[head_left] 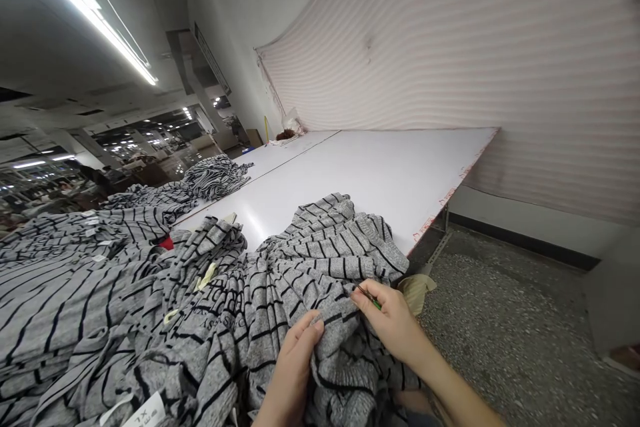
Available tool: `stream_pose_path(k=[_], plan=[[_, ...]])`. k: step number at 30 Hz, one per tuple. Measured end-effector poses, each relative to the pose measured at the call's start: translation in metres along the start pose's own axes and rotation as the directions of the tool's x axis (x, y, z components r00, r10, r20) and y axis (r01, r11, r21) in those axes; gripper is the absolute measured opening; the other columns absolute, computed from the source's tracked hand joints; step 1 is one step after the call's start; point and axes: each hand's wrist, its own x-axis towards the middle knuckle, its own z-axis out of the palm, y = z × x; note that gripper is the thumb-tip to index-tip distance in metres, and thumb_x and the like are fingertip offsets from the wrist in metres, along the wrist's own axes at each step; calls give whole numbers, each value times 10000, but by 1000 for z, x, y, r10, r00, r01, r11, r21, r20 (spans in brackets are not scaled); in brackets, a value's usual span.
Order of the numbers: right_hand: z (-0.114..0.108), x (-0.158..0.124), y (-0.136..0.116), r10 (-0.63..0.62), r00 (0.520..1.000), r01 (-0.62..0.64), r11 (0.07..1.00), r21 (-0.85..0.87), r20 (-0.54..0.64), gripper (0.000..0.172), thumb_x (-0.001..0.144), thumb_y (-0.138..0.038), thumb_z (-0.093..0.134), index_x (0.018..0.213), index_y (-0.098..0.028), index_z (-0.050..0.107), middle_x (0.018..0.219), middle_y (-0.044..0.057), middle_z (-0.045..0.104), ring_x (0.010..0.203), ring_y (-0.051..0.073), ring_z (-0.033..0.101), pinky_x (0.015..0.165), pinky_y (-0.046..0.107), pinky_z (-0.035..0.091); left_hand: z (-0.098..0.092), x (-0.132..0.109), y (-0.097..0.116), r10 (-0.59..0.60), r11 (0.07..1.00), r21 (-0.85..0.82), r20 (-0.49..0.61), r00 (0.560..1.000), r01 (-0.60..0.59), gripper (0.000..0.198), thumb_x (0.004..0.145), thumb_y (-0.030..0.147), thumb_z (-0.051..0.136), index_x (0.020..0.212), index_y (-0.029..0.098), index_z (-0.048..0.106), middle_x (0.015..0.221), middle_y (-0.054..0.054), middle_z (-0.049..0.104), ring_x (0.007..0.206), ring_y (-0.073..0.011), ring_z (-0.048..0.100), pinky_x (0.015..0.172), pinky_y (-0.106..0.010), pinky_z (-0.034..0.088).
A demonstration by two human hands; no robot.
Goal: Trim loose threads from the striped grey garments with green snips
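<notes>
A grey knit garment with black stripes [340, 340] is bunched up in front of me at the table's near edge. My left hand [300, 347] pinches a fold of it between thumb and fingers. Just to the right, my right hand [387, 313] is closed around a small thin tool with a green part [375, 303]; its dark tip points at the striped knit. Most of the tool is hidden in the fingers, so its exact kind does not show. Dark lettering [225, 320] runs across the cloth left of my hands.
More striped knit garments [65, 293] lie heaped on the left, with a white XL label [147, 411] near the front. The white table [320, 173] stretches back to a hanging striped sheet [450, 47]. Speckled floor [500, 327] lies to the right, beyond the table's edge.
</notes>
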Motion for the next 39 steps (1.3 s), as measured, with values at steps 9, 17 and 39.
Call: stream_pose_path(k=[9, 17, 39], plan=[[4, -6, -19, 25, 976, -42, 996, 74, 215, 217, 879, -354, 519, 793, -188, 629, 726, -10, 606, 682, 139, 532, 582, 209, 357, -2, 11, 1, 172, 923, 277, 321, 931, -266, 299, 780, 437, 626, 784, 139, 640, 741, -35, 598, 750, -171, 521, 701, -252, 410], [6, -5, -8, 41, 989, -56, 993, 104, 139, 343, 916, -366, 452, 639, -163, 469, 604, -43, 418, 606, 103, 414, 554, 197, 302, 0, 6, 2, 133, 931, 298, 261, 956, -210, 215, 773, 360, 597, 722, 154, 563, 626, 35, 449, 605, -111, 374, 586, -206, 329], [-29, 28, 96, 137, 955, -129, 990, 48, -264, 214, 780, -367, 522, 744, -176, 613, 787, 44, 602, 788, 203, 561, 746, 307, 431, -30, 1, 43, 71, 705, 668, 267, 961, -238, 273, 724, 432, 646, 622, 187, 581, 618, 25, 512, 625, -153, 471, 602, -230, 374]])
